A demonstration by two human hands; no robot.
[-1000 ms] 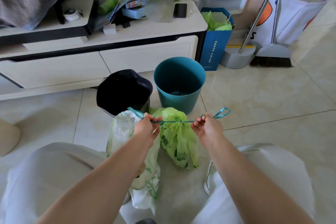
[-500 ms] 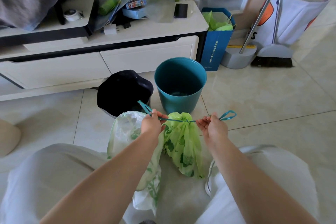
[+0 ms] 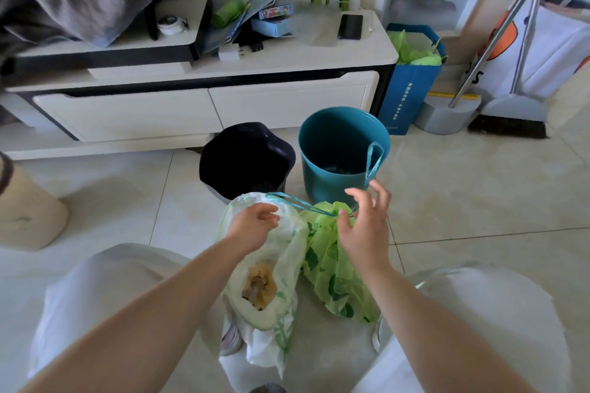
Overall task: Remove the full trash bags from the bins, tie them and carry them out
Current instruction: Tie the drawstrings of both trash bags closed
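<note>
A green printed trash bag (image 3: 332,265) lies on the floor tiles between my knees, its neck pulled tight by a teal drawstring (image 3: 300,204). Left of it and touching it is a white translucent trash bag (image 3: 287,249) with brown waste showing through. My left hand (image 3: 255,226) hovers over the white bag, fingers loosely curled, and the string passes just above it. My right hand (image 3: 367,223) is at the green bag's neck with fingers spread, thumb at the string, and one string loop stands up above it. Behind the bags stand a black bin (image 3: 245,156) and a teal bin (image 3: 335,143).
A low white TV cabinet (image 3: 287,99) runs along the back, with a phone (image 3: 350,25) and boxes on top. A blue paper bag (image 3: 408,92), a grey dustpan (image 3: 447,112) and a broom (image 3: 507,121) stand to the right. A beige object (image 3: 25,217) sits at the left.
Both hands had been pulling the drawstring taut sideways. Now the string is slack, my left hand has let go, and my right hand has moved in to the bag's neck as the right loop flips upward.
</note>
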